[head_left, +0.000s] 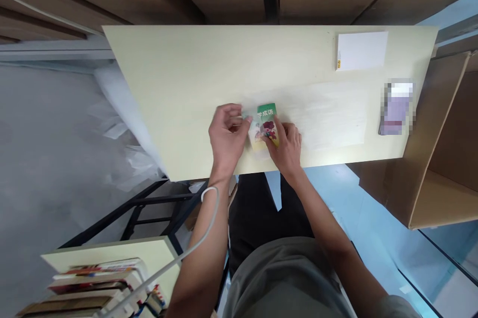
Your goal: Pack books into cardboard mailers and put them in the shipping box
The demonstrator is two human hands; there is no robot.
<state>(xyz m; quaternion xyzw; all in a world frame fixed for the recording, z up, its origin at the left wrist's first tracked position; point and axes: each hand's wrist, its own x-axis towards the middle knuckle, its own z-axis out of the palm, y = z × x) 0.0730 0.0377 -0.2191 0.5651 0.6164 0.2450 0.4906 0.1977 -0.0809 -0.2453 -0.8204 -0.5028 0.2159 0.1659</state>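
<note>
A small printed pack (267, 114) lies near the table's front edge, green at the top with white Chinese characters and cartoon figures below. My right hand (287, 146) grips it from the right, thumb across its lower face and index finger along its side. To its left, my left hand (229, 134) has thumb and fingers drawn together on what looks like clear plastic film (251, 120). The pack's left part looks hazy; I cannot tell whether film or motion causes this. A thin translucent sheet (328, 114) lies flat to the right of my right hand.
On the pale table (179, 69), a white box (362, 51) lies at the back right, near a blurred-out phone-like object (398, 109). An open cardboard box (436, 159) stands off the right edge. Cartons line the back. Books (100, 283) and a white cable (194, 246) are lower left.
</note>
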